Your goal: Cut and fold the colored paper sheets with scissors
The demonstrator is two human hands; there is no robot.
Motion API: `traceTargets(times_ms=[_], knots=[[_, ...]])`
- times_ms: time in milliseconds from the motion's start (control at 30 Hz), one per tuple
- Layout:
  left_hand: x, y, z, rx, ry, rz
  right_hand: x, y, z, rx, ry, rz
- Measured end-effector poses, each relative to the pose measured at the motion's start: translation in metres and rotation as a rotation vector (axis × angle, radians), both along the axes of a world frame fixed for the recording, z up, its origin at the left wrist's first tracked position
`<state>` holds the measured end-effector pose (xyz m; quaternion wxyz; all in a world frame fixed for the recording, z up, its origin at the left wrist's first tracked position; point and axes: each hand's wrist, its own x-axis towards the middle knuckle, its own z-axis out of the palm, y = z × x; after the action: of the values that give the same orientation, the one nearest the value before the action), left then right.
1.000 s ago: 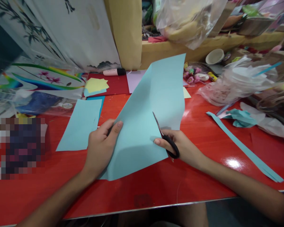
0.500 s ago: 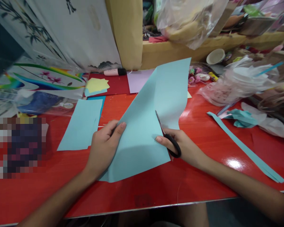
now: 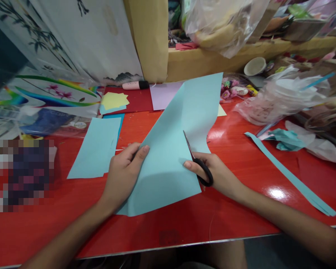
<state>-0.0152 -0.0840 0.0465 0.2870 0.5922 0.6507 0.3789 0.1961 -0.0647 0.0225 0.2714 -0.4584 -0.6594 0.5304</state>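
Observation:
A large light-blue sheet of paper (image 3: 162,160) is held up at a slant over the red table. My left hand (image 3: 126,170) pinches its left edge, thumb on top and fingers behind. In my right hand (image 3: 210,170) are black-handled scissors (image 3: 204,173), with the thumb and fingers around the handles. One scissor blade lies over the paper, pointing away from me along a cut that runs up from the near edge. To the right of the cut, the far part of the sheet curls upward. The other blade is hidden.
A smaller light-blue sheet (image 3: 93,149) lies left of my left hand. A narrow light-blue strip (image 3: 288,173) and crumpled paper (image 3: 287,139) are at the right. Behind are a pink marker (image 3: 134,85), a lilac sheet (image 3: 164,96), yellow paper pieces (image 3: 114,101) and a plastic-wrapped cup (image 3: 263,108).
The far part of the light-blue sheet has dipped slightly toward me and left, uncovering more of a pale piece behind it. Both hands and the scissors stay nearly in place.

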Motion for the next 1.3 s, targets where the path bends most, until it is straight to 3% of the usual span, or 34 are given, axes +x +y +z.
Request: traceTargets(times_ms=[1300], knots=[[-0.0007,0.0035,-0.0060,-0.116,0.009,-0.166,0.0012,0.0009,-0.0002,0.021,0.023,-0.057]])
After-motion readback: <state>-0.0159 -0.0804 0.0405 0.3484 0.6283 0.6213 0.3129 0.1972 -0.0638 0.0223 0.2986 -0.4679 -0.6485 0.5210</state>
